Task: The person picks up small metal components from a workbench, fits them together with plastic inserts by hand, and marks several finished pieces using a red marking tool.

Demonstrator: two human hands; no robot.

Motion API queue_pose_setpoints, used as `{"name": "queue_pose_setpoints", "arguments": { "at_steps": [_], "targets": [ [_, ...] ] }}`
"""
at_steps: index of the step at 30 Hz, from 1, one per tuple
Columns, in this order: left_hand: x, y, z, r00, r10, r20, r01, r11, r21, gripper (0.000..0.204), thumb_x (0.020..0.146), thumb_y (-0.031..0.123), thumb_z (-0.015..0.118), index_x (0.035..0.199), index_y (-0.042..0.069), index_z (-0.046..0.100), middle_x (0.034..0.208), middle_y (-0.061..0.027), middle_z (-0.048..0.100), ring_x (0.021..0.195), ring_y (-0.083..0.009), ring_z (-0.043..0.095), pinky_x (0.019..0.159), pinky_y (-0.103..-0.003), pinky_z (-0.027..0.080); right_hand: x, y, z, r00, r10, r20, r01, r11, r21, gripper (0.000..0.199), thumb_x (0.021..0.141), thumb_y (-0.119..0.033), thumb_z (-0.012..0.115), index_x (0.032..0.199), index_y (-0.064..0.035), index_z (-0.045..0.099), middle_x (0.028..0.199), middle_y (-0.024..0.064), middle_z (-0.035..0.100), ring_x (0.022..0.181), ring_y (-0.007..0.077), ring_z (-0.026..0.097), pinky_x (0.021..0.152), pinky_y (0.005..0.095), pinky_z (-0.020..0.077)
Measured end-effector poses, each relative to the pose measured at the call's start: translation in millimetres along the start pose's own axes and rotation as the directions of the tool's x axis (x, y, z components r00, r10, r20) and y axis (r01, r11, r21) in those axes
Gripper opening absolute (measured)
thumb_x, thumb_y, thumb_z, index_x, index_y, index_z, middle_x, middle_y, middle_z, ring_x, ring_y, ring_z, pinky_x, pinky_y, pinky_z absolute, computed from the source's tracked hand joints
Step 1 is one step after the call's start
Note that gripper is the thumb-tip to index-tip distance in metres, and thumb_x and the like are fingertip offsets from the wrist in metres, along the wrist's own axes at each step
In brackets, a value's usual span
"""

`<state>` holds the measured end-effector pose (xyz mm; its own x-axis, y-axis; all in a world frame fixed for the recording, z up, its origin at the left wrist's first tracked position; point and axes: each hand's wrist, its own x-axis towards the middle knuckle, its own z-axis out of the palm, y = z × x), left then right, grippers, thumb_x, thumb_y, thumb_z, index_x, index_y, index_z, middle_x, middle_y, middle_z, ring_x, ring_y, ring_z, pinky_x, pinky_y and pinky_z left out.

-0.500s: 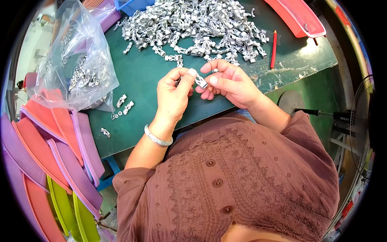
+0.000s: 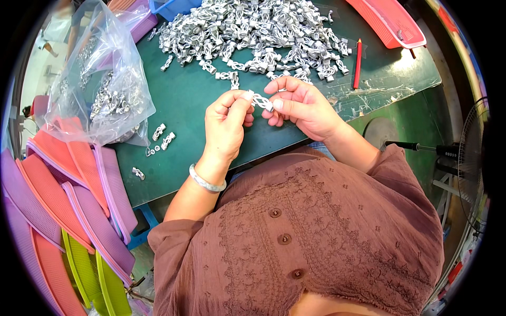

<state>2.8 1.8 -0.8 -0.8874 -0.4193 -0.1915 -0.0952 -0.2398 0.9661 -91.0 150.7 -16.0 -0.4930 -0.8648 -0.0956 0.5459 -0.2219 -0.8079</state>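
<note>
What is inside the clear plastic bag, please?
Small silvery pieces show through the clear plastic bag; pieces lying deeper are covered by outer ones and cannot be seen.

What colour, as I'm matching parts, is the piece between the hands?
Silvery grey; the held piece shows best in the head view.

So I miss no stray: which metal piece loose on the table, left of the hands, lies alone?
The silver piece lowest in the picture, near the table's left edge; the other loose pieces cluster higher.
</note>
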Motion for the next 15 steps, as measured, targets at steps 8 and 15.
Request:
{"name": "queue_pose_setpoints", "arguments": {
  "at_steps": [8, 15],
  "targets": [
    [0.3, -0.8, -2.8, 0.996, -0.006, 0.094, 0.013, 0.997, -0.072, 0.018, 0.087, 0.016, 0.053, 0.096, 0.003, 0.061, 0.073, -0.0003, 0.056, 0.061, -0.0071, 0.05, 0.056, -0.02, 0.041, 0.1, 0.1, 1.8, 1.0, -0.026, -0.015, 0.026, 0.999, -0.044, 0.03, 0.082, -0.006, 0.058, 0.109, -0.0035, 0.046, 0.086, 0.0081, 0.062, 0.073, 0.0121, 0.058, 0.068, 0.0235, 0.0469],
    [-2.0, 1.4, 0.8, 0.988, -0.054, 0.143, 0.071, 0.991, -0.116, 0.026, 0.089, 0.016, 0.048, 0.106, -0.001, 0.058, 0.075, -0.0036, 0.058, 0.061, -0.0105, 0.052, 0.056, -0.023, 0.043, 0.4, 6.6, 2.3, 0.98, -0.179, -0.087, 0.157, 0.963, -0.218, 0.043, 0.074, 0.004, 0.063, 0.111, -0.0029, 0.044, 0.092, 0.0029, 0.054, 0.085, 0.0089, 0.053, 0.079, 0.0223, 0.0439]
  ]
}}
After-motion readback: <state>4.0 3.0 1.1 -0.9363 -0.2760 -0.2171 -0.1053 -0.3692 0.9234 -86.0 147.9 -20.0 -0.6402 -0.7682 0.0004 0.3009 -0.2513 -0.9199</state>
